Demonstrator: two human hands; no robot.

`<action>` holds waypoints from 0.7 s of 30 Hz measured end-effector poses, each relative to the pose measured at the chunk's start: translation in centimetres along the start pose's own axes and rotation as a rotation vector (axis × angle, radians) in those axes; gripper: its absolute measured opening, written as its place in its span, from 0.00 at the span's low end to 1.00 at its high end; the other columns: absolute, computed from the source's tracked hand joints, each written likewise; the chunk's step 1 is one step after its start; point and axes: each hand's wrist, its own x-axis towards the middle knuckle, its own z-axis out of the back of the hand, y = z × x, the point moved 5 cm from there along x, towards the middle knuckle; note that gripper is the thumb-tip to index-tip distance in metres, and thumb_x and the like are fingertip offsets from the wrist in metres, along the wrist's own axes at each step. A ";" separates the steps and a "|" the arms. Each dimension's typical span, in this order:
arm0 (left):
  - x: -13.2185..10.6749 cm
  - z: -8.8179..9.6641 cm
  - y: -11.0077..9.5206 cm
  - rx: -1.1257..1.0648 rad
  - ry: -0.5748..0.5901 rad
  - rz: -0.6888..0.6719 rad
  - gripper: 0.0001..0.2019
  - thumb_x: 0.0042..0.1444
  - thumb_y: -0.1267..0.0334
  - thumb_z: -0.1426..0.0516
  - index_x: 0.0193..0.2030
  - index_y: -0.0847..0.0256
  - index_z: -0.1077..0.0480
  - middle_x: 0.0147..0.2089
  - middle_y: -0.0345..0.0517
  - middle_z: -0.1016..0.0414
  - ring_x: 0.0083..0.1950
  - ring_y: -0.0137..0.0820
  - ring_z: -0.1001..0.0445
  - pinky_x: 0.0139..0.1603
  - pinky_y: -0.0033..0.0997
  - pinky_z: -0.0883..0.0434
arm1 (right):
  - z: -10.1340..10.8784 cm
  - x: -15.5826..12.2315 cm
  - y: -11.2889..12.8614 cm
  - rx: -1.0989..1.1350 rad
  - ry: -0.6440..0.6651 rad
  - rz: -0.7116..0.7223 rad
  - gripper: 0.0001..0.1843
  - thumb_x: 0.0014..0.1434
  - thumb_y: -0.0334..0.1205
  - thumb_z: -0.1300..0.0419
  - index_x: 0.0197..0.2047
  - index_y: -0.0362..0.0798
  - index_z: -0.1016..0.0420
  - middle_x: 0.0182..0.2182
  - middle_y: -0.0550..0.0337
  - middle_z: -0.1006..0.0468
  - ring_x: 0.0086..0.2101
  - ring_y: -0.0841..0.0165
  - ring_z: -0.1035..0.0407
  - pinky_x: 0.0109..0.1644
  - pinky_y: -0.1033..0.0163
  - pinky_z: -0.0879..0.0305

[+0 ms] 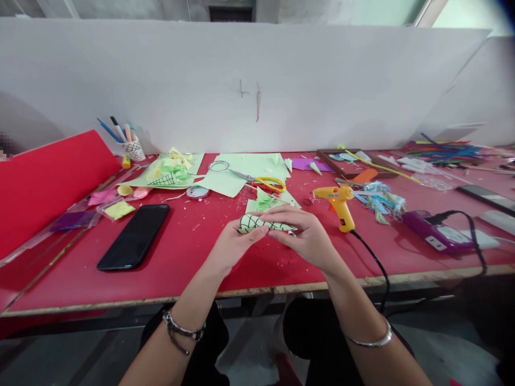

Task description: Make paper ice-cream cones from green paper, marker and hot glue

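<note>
Both my hands meet over the red table (pixel 193 252), pinching a small light-green paper piece with a black grid drawn on it (pixel 257 223). My left hand (pixel 233 244) grips its left end between thumb and fingers. My right hand (pixel 303 233) curls over its right end, fingers pressed on the paper. A folded green paper fan piece (pixel 266 199) lies just behind them. A yellow glue gun (pixel 340 202) stands to the right of my right hand, its black cord trailing over the table's front edge.
A black phone (pixel 134 236) lies at the left. Scissors with yellow handles (pixel 257 179) rest on green paper sheets. A pen cup (pixel 132 147), paper scraps, a purple power strip (pixel 436 233), coloured sticks (pixel 446 150) and a red sheet (pixel 44 182) surround the work spot.
</note>
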 end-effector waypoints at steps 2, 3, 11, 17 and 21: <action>0.0 -0.1 0.0 -0.009 0.002 -0.004 0.16 0.43 0.60 0.39 0.40 0.61 0.29 0.43 0.44 0.25 0.44 0.29 0.29 0.48 0.30 0.34 | 0.1 0.0 0.0 -0.006 -0.008 -0.005 0.13 0.51 0.36 0.41 0.41 0.57 0.26 0.38 0.60 0.24 0.42 0.67 0.32 0.48 0.56 0.36; 0.0 -0.1 -0.1 -0.006 -0.002 -0.012 0.15 0.44 0.60 0.39 0.40 0.61 0.29 0.42 0.44 0.25 0.44 0.29 0.29 0.48 0.29 0.34 | 0.1 0.0 0.0 -0.005 -0.012 -0.006 0.13 0.51 0.35 0.41 0.41 0.57 0.26 0.38 0.60 0.24 0.41 0.67 0.32 0.48 0.56 0.36; -0.1 0.1 -0.9 0.165 -0.093 -0.118 0.16 0.46 0.58 0.41 0.40 0.62 0.32 0.33 0.41 0.28 0.35 0.25 0.31 0.37 0.24 0.33 | 0.3 -0.2 -0.8 0.033 -0.090 -0.112 0.10 0.52 0.37 0.42 0.38 0.54 0.24 0.37 0.59 0.25 0.38 0.68 0.31 0.44 0.57 0.34; -0.1 0.6 -1.0 0.234 -0.142 -0.135 0.16 0.47 0.55 0.43 0.39 0.64 0.31 0.34 0.43 0.28 0.35 0.28 0.31 0.37 0.26 0.34 | 0.8 -0.1 -0.9 0.007 -0.104 -0.119 0.11 0.54 0.35 0.45 0.37 0.52 0.23 0.35 0.59 0.24 0.38 0.68 0.31 0.43 0.61 0.34; -0.2 0.8 -1.5 0.342 -0.169 -0.214 0.13 0.50 0.55 0.45 0.37 0.63 0.32 0.31 0.41 0.30 0.32 0.25 0.33 0.34 0.24 0.35 | 1.2 -0.1 -0.6 -0.022 -0.163 -0.135 0.13 0.57 0.37 0.50 0.37 0.51 0.24 0.35 0.58 0.24 0.39 0.68 0.31 0.44 0.60 0.35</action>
